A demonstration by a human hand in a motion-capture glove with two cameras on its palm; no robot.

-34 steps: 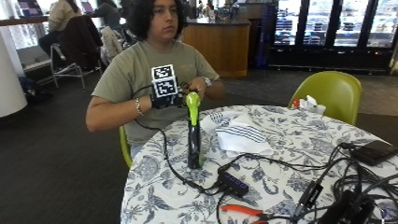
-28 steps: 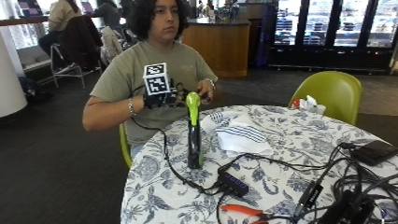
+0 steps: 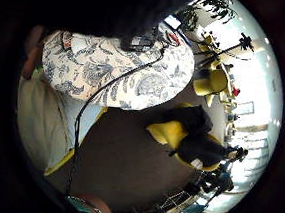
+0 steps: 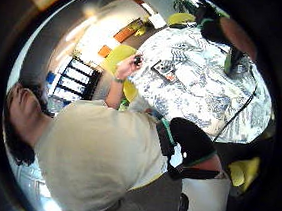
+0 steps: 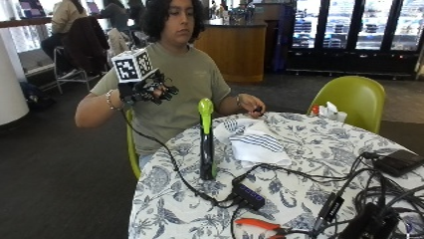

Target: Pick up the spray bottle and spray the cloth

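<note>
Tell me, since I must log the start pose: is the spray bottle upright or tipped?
Upright. The spray bottle stands on the table, green head up, beside the cloth, untouched.

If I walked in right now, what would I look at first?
Probably the tall black spray bottle with the bright green top, standing upright near the table's edge. Beside it lies a white cloth with dark stripes, and the black-gloved right hand is raised in the air away from the bottle, holding nothing.
</note>
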